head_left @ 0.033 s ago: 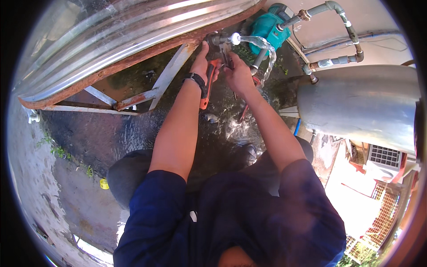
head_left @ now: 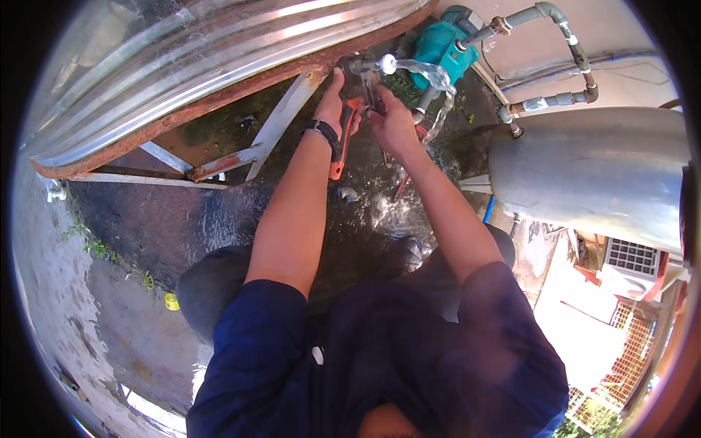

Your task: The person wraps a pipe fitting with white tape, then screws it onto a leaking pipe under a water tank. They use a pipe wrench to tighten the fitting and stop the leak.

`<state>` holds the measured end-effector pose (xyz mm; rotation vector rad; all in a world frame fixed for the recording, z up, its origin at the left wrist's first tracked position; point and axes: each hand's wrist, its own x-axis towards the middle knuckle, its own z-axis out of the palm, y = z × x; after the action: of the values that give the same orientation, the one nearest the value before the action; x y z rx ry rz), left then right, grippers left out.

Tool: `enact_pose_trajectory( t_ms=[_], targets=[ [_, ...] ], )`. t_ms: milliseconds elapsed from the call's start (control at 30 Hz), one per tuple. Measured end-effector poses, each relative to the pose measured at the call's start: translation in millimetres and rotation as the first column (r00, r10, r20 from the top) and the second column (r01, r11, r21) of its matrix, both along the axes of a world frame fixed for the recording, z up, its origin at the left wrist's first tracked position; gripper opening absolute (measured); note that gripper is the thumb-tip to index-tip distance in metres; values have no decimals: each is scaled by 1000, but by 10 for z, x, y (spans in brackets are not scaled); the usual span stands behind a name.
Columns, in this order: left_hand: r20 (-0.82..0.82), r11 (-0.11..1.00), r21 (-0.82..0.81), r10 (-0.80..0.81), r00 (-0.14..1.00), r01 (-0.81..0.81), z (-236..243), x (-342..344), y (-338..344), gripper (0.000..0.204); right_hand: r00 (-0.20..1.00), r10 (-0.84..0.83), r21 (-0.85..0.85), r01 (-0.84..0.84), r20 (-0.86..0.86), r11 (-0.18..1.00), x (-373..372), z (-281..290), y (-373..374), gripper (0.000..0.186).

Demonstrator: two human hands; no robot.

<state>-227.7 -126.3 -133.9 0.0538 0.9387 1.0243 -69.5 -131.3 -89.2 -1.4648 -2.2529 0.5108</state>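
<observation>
My left hand [head_left: 332, 109] is closed on an orange-handled wrench [head_left: 339, 162], its thumb up beside a dark metal pipe fitting [head_left: 355, 64]. My right hand [head_left: 392, 125] grips a metal tool [head_left: 370, 92] just below that fitting; its exact shape is partly hidden. Water [head_left: 431, 73] gushes sideways from a white end piece [head_left: 387, 63] on the fitting and falls toward wet dark ground [head_left: 226, 215]. Behind my right hand a red tool [head_left: 401, 186] leans by a grey pipe [head_left: 423, 104].
A teal pump [head_left: 442, 55] with elbowed pipes [head_left: 548, 18] stands at the back right beside a steel tank [head_left: 584, 168]. A corrugated metal sheet [head_left: 219, 58] on a rusty frame [head_left: 277, 124] spans the upper left. An air-conditioner unit [head_left: 631, 259] sits lower right.
Both hands and the tools are almost unmoved, shifted only very slightly. The stream of water has changed shape a little.
</observation>
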Motion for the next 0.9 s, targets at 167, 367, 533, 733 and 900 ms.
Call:
enact_pose_trajectory(
  t_ms=[167, 367, 533, 733, 900],
  targets=[
    [-50, 999, 38, 14, 999, -13, 63, 13, -23, 88, 997, -45, 66, 41, 66, 997, 106, -19, 7, 61],
    [-18, 999, 29, -21, 1000, 22, 36, -25, -14, 90, 984, 3, 103, -22, 177, 994, 175, 67, 40, 61],
    [-43, 994, 12, 113, 993, -113, 5, 75, -1, 83, 1000, 9, -34, -8, 26, 999, 64, 49, -74, 61],
    [40, 984, 59, 164, 986, -166, -174, 112, 77, 78, 995, -66, -166, 54, -69, 985, -259, 279, -173, 60],
    [143, 952, 247, 150, 978, -182, -364, 119, 148, 78, 908, -314, -554, 115, -278, 824, -635, 474, -112, 54]
  ],
)
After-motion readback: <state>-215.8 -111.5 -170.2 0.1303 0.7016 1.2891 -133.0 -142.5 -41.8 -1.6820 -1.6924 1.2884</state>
